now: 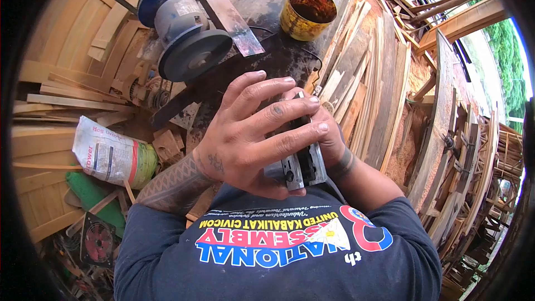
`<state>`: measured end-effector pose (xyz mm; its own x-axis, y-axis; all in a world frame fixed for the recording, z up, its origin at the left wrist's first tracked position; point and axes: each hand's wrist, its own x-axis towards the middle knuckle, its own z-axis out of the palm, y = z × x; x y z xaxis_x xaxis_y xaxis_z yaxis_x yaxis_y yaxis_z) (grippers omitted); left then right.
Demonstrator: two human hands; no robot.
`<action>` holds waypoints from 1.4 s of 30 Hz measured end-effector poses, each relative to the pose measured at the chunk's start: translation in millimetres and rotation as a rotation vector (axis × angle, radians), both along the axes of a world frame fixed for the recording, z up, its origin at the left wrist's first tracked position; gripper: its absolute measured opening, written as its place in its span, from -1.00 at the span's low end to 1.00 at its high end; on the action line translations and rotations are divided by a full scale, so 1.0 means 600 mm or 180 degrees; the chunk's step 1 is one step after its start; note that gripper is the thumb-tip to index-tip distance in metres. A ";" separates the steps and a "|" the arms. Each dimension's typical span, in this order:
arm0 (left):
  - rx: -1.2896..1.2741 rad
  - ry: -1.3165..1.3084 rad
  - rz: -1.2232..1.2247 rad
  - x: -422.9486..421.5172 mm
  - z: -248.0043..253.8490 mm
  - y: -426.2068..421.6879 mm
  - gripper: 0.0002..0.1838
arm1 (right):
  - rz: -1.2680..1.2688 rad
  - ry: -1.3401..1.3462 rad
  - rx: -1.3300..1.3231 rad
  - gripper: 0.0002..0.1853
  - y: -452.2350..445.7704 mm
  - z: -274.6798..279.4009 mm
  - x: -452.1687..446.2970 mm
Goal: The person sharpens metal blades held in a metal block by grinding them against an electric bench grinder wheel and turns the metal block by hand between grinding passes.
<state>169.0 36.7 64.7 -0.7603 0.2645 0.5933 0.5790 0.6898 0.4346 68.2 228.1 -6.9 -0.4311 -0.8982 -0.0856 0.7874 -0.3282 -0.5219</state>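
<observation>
Close in front of my chest, both hands are around a grey metal tool (301,170) with a dark slot down its middle; its exact kind is hard to tell. My left hand (251,128) reaches across it from the left, fingers stretched over the front and thumb underneath. On the far side, my right hand (330,136) holds the tool from the right, its fingers mostly hidden behind the left ones. Beyond the hands a bench grinder (181,19) with a large grey wheel (195,56) stands on the dark bench. A stained yellow tub (308,12) holds dark liquid.
A flat metal-like strip (228,14) lies beside the grinder. On the left are a printed feed sack (108,153), a green mesh bag (97,203) and wooden panels (61,19). Long wood strips (362,89) and sawdust fill the right side, with leaning boards (437,117) further out.
</observation>
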 end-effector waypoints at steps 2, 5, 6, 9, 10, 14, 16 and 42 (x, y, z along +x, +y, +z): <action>0.0017 -0.0027 -0.0027 0.001 0.000 -0.002 -0.07 | -0.0018 -0.0081 0.0037 -0.57 -0.001 0.005 0.002; 0.0138 -0.0028 -0.0128 -0.001 -0.007 -0.003 -0.17 | -0.0112 0.0051 0.0072 -0.55 -0.002 0.011 0.005; 0.0197 0.0084 -0.0201 -0.002 -0.011 -0.003 -0.21 | -0.0087 0.0396 0.0264 -0.54 0.000 0.010 0.002; 0.0241 0.0414 -0.0379 -0.001 -0.020 -0.003 -0.42 | -0.0002 -0.0004 0.0214 -0.50 0.003 0.016 0.003; 0.0284 0.0536 -0.0416 0.001 -0.021 0.001 -0.49 | -0.0023 -0.0363 -0.0052 -0.52 0.000 0.026 0.008; 0.0197 0.0592 -0.0566 0.000 -0.021 -0.003 -0.57 | 0.0098 -0.0242 -0.0430 -0.61 -0.002 -0.001 -0.003; 0.0226 0.0705 -0.0527 0.001 -0.022 -0.001 -0.57 | 0.0068 -0.0192 -0.0485 -0.63 -0.002 -0.003 -0.003; 0.0179 0.0370 -0.0432 0.012 -0.005 0.010 -0.47 | 0.0102 -0.0261 -0.0404 -0.54 0.012 0.002 0.006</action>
<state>176.4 42.8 62.0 -0.6453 0.3239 0.6918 0.7138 0.5783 0.3951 71.6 235.5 -5.8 -0.3982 -0.9173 -0.0042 0.8368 -0.3614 -0.4113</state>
